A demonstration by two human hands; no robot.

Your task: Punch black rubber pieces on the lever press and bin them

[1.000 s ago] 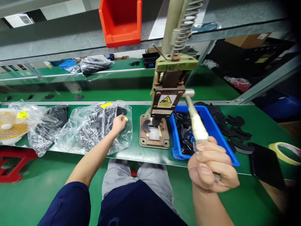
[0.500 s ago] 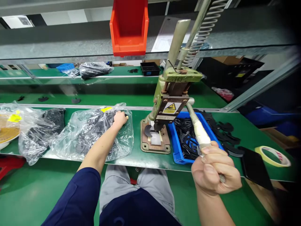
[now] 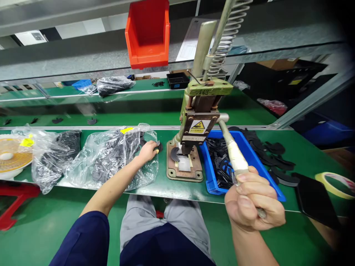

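A green hand press [image 3: 198, 122] stands on the bench, with a dark crescent-shaped piece [image 3: 175, 154] lying on its base [image 3: 184, 175]. My right hand [image 3: 253, 201] is wrapped round the press's lever [image 3: 235, 151], which slants down toward me. Left of the press, my left hand [image 3: 149, 151] is closed on a dark curved piece [image 3: 159, 146] at the mouth of a clear plastic bag [image 3: 91, 155]. Many similar dark pieces fill that bag. A yellow covering shows on one of my left fingertips.
Right of the press sits a blue bin [image 3: 245, 146] of small black parts. Beyond it are loose dark pieces [image 3: 274, 159], a black flat object [image 3: 314, 199] and a tape roll [image 3: 337, 184]. A red bin [image 3: 148, 37] hangs overhead. Another filled bag [image 3: 55, 159] lies left.
My left hand has moved right, out of the bag's mouth toward the press, with a dark curved piece now showing in its fingers. My right hand stays on the lever.
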